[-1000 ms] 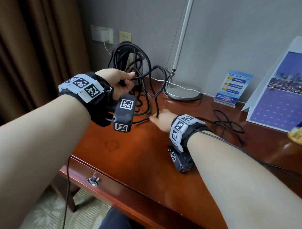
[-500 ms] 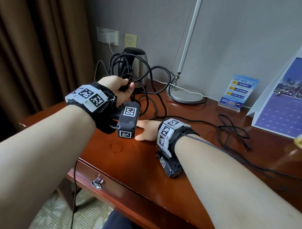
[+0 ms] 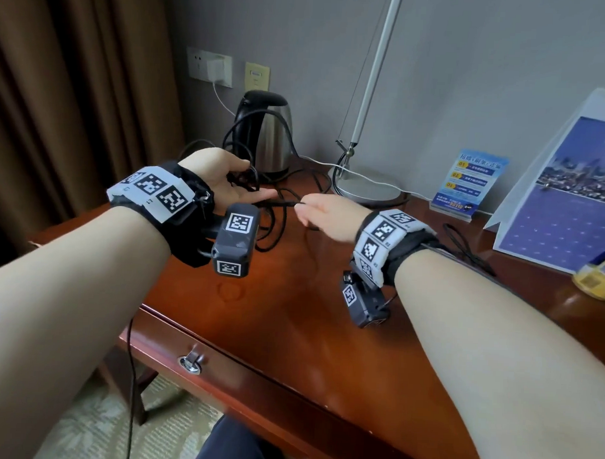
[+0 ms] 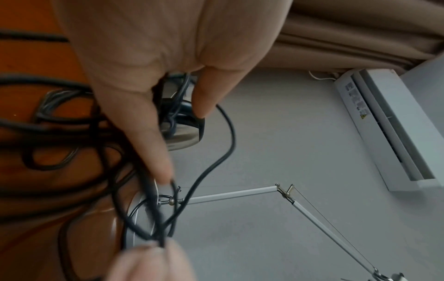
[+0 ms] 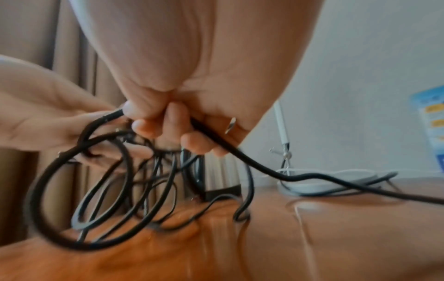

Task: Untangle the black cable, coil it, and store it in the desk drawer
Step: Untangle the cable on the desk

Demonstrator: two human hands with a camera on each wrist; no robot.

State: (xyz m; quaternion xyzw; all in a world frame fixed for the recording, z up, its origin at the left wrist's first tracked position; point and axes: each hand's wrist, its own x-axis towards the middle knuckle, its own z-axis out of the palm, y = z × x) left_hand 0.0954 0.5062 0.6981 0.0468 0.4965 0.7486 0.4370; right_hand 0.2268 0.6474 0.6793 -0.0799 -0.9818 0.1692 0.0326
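Head view. Left hand (image 3: 224, 178), palm up above the worktop (image 3: 291, 314), fingers loosely curled round gathered loops of the black cable (image 3: 277, 225). Right hand (image 3: 325, 216), raised just beside it, pinches one strand of the same cable between thumb and fingertips; that strand runs straight across the gap into the left palm. Further loops hang from the left hand to the worktop below. Behind them: steel kettle (image 3: 266, 132), lamp base (image 3: 367, 185), blue leaflet stand (image 3: 467, 183), calendar card (image 3: 569, 201). Only this view shows the drawer (image 3: 254, 392): front closed, metal ring pull at its face, contents not visible. A second small tangle of black cord (image 3: 471, 252) lies on the worktop past the right wrist.

Left wrist view. Left-hand fingers close up, curved over several strands; the kettle seen through the gap between fingers. The right fingertips (image 4: 153, 258) enter at the lower edge, touching the cable. This view alone shows a wall air conditioner (image 4: 389, 123) and the lamp's jointed arm (image 4: 240, 194).

Right wrist view. Right-hand fingers curled tight round the strand, a ring (image 5: 231, 125) on one finger, not seen elsewhere. One end trails off right along the worktop; the other joins the coils hanging from the left palm. Picture blurred.
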